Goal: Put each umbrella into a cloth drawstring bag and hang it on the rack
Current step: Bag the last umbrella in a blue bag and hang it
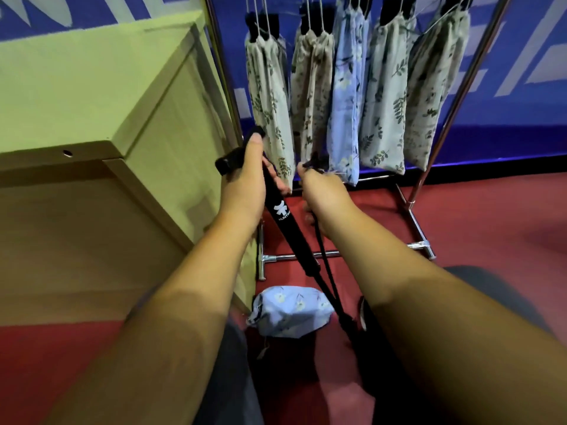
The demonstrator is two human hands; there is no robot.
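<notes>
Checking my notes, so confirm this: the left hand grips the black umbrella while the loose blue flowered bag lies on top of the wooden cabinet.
One slip. The left hand grips the black umbrella, but the loose blue flowered bag is not on the wooden cabinet: the head view shows it down low between the forearms, by the cabinet's base.

Both bare forearms reach forward, the left coming in from 7 o'clock and the right from 5 o'clock, drawing together near the middle. The left hand [245, 182] shows its back, thumb stretched toward 12 o'clock, fingers curled round a black umbrella [283, 211]. The right hand [325, 191], just beside it at 3 o'clock, has curled fingers gripping a black cord [324, 255].
</notes>
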